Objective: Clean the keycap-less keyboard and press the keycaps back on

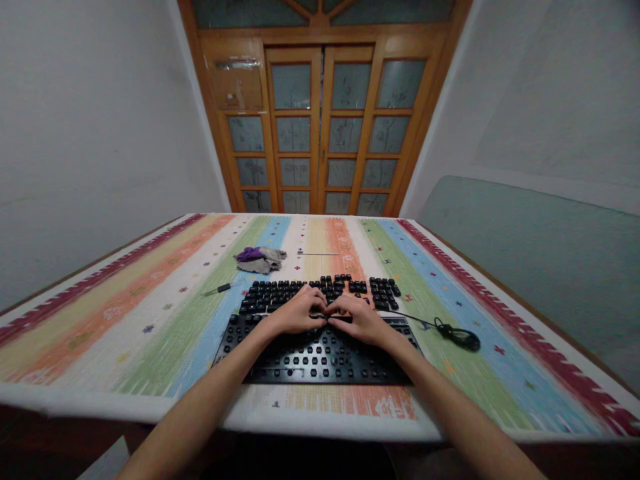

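The keyboard (333,363) at lower centre looks mostly capless to me, loose keycaps (386,291) lying above it, while left hand (300,311) and right hand (359,318) curl together (whether gripping anything, I can't tell).

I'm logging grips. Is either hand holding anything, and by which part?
It cannot be told: the left hand and right hand are close together over the keyboard; anything pinched there is too small to identify.
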Motion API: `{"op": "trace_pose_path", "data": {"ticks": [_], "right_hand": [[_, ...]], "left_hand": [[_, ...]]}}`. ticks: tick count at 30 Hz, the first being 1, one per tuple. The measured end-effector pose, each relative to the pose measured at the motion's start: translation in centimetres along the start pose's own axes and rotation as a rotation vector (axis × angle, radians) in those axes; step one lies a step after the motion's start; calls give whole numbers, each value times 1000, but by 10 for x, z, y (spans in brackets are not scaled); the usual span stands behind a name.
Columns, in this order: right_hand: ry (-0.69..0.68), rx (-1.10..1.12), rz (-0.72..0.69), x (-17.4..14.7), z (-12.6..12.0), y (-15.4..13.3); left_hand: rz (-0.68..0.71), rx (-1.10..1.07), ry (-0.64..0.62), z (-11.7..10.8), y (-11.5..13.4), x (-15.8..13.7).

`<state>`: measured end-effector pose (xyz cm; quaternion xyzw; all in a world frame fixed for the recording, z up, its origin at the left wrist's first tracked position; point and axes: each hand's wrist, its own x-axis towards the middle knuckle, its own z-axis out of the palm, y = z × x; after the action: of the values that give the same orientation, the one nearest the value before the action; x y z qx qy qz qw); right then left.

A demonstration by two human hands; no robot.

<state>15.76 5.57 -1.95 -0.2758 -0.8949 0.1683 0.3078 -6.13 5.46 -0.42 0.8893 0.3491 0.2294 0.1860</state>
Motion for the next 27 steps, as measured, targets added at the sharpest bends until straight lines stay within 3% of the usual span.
{"op": "trace_pose_path", "data": {"ticks": [11, 22, 27], "right_hand": [[-21, -3, 26, 0, 2, 6], [-34, -89, -114, 0, 7, 5], [-68, -163, -103, 1, 2, -4]], "left_hand": [[-5, 10, 3, 4, -2, 1], [-1, 92, -31, 7, 3, 6], [38, 117, -101, -7, 5, 13]]}}
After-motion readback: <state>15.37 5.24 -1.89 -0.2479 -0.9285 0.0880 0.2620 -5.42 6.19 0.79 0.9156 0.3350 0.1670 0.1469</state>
